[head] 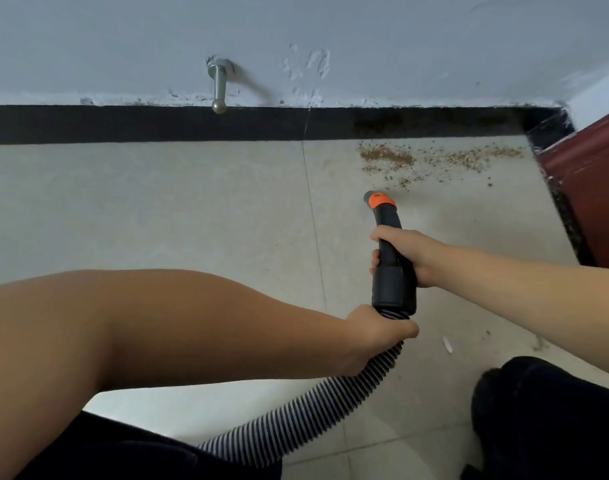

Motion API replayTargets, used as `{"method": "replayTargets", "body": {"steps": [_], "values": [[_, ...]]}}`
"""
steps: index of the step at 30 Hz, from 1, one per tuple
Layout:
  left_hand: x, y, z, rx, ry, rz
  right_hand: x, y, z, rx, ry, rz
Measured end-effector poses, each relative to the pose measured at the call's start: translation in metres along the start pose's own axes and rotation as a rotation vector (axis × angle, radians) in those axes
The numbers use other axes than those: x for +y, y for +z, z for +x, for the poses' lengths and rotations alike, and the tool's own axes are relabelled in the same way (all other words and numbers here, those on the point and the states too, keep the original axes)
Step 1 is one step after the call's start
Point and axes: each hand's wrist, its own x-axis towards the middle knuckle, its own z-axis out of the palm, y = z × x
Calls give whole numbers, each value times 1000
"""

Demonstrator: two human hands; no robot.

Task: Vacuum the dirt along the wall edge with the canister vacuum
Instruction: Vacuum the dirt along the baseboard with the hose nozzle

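Both forearms are bare from the elbow down, with no sleeve reaching into view on either side. The left hand point(375, 336) and the right hand point(405, 252) carry no glove, ring, watch or band that can be seen. Dark, near-black cloth covers the legs: one fold lies at the lower left beneath the left forearm, another rounded mass sits at the lower right, its weave too dim to make out

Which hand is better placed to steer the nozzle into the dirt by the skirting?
Right. The right hand grips the vacuum handle just behind the nozzle, which points toward the dirt. The left hand holds the ribbed hose farther back.
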Motion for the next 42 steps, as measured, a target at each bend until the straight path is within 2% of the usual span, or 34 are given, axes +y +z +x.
{"method": "replayTargets", "body": {"steps": [11,15,23,28,31,37,42], "values": [[27,108,31,8,26,64,10,-121,-12,-56,35,42],[21,124,36,26,20,39,17,-130,-11,-98,27,30],[-8,150,26,214,4,-122,28,-109,-15,-250,17,-302],[-25,169,22,217,-41,-175,45,-109,-18,-304,34,-379],[-11,172,33,248,-45,-151,36,-121,-11,-267,1,-330],[44,145,65,367,26,71,-9,-143,16,-91,-83,-15],[52,124,64,387,13,75,-27,-124,18,-144,-63,-46]]}}
